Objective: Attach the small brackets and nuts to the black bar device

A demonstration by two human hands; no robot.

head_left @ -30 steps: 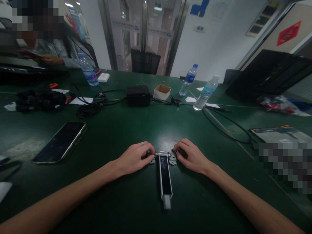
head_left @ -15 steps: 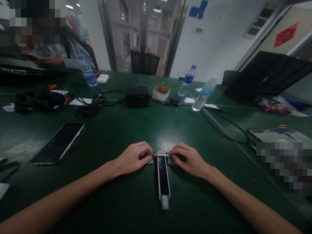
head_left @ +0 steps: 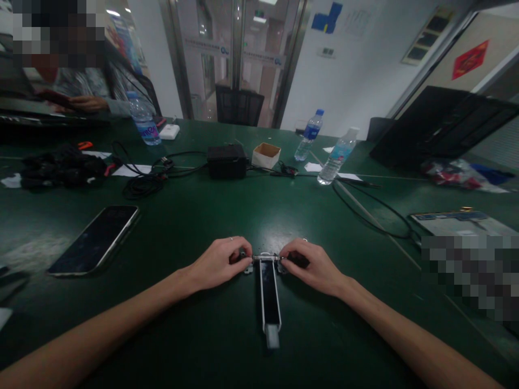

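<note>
A long, narrow device with a black face and white edges (head_left: 270,297) lies on the green table, a grey tab (head_left: 273,337) at its near end. Across its far end runs a thin metal rod (head_left: 265,257), with small metal pieces at both sides. My left hand (head_left: 221,262) is closed, thumb and fingers pinching the rod's left end. Opposite it, my right hand (head_left: 314,265) pinches the right end, thumb and index finger together. The fingertips partly cover both ends of the rod.
A phone (head_left: 95,240) lies to the left. Farther back are a black box (head_left: 227,161) with cables, a small open carton (head_left: 266,155) and water bottles (head_left: 338,156). A laptop-like device (head_left: 458,222) sits at right. Another person's hand (head_left: 87,104) shows at the far left.
My right hand's index finger and thumb have shifted slightly at the rod's right end. The whole view has moved a little; my left hand keeps its pinch.
</note>
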